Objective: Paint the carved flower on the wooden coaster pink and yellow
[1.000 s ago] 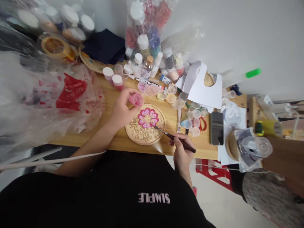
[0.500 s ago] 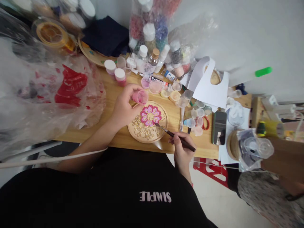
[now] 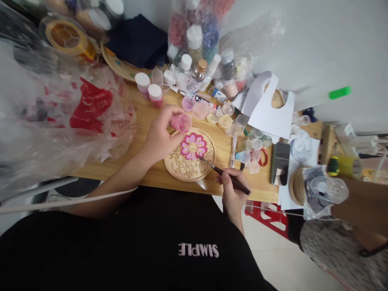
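My left hand (image 3: 162, 131) is wrapped around a small clear cup of pink paint (image 3: 182, 122), tilted so that its opening faces me. Below it lies a round wooden plaque (image 3: 194, 176) with gold raised outlines. A pink and magenta flower (image 3: 194, 146) fills the plaque's upper part, while the leaf outlines under it are bare wood. In my right hand (image 3: 233, 188) is a slim palette knife (image 3: 226, 175) with a dark handle, pinched between thumb and fingers. Its metal tip rests at the flower's lower right petal edge.
Several small cups (image 3: 226, 121) stand right of the plaque, with a flat brush (image 3: 233, 153), red-handled scissors (image 3: 264, 157) and a phone (image 3: 279, 163). Two white-lidded jars (image 3: 155, 95) and bottles line the back. A plastic bag (image 3: 100, 109) covers the left; another person's sleeve (image 3: 336, 246) shows at lower right.
The view has shifted slightly, so the table things sit a little differently in the picture. Both hands keep their holds, and the knife tip stays at nearly the same petal edge.
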Demonstrator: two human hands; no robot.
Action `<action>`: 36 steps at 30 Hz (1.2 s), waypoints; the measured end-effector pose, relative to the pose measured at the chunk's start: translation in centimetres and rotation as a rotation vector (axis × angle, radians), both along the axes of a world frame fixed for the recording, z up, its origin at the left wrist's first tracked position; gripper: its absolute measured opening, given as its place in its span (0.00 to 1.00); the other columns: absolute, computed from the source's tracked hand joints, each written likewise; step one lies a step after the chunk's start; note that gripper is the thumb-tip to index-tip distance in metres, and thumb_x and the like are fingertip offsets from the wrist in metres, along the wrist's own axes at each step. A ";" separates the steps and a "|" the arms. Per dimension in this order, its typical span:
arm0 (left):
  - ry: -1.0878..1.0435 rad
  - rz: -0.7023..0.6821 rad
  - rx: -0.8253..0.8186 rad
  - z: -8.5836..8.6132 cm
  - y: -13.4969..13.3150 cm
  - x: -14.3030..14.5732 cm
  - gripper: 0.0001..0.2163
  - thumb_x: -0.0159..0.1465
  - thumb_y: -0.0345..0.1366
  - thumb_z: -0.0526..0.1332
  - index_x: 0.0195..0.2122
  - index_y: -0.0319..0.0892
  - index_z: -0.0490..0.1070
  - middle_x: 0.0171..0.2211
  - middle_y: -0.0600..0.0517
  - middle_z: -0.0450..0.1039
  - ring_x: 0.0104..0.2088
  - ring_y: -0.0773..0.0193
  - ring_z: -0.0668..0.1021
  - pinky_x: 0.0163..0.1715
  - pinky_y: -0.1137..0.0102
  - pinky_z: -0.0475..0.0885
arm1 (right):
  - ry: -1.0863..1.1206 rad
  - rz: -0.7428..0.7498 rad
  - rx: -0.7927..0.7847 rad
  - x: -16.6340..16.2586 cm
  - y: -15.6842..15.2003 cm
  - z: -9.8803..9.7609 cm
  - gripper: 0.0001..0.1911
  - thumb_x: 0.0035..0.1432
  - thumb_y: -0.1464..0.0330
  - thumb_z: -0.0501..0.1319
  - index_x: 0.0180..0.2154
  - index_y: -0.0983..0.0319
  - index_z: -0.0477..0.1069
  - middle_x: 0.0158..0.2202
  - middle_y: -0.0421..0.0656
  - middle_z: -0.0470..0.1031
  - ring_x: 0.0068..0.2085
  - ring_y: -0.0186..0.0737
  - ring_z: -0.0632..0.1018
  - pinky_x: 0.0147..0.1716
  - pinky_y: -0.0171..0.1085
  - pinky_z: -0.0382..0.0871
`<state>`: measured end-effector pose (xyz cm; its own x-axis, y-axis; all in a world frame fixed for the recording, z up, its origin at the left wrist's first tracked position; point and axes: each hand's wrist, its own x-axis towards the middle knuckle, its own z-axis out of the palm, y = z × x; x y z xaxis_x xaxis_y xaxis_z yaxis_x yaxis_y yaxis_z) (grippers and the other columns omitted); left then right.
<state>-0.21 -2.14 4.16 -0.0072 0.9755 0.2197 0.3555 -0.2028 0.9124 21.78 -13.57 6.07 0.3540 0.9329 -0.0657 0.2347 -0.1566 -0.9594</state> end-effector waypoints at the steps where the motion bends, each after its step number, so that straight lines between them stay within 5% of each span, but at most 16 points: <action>1: 0.003 0.001 -0.005 0.0 0.0 0.0 0.15 0.57 0.27 0.64 0.45 0.45 0.67 0.45 0.52 0.76 0.46 0.59 0.79 0.51 0.64 0.77 | 0.003 0.000 0.000 0.0 0.0 0.0 0.10 0.60 0.59 0.69 0.32 0.59 0.78 0.26 0.38 0.78 0.26 0.36 0.77 0.27 0.36 0.71; 20: 0.075 -0.013 0.034 -0.6 0.0 0.1 0.17 0.58 0.28 0.62 0.49 0.45 0.66 0.45 0.52 0.76 0.44 0.61 0.80 0.47 0.67 0.78 | -0.092 0.020 0.020 -0.1 -0.1 0.1 0.11 0.62 0.60 0.68 0.31 0.60 0.77 0.26 0.38 0.77 0.26 0.35 0.77 0.25 0.34 0.71; 36: 0.049 -0.018 0.059 -0.7 -0.1 0.1 0.15 0.59 0.29 0.63 0.47 0.45 0.68 0.44 0.52 0.77 0.43 0.61 0.81 0.47 0.66 0.79 | -0.315 0.173 0.210 -0.1 0.2 1.2 0.05 0.63 0.70 0.65 0.33 0.59 0.77 0.27 0.39 0.81 0.26 0.35 0.81 0.27 0.34 0.76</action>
<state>-0.11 -2.19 3.51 0.0219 0.9608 0.2763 0.3952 -0.2622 0.8804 21.66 -13.36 7.25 0.1630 0.9620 0.2188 0.5279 0.1023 -0.8431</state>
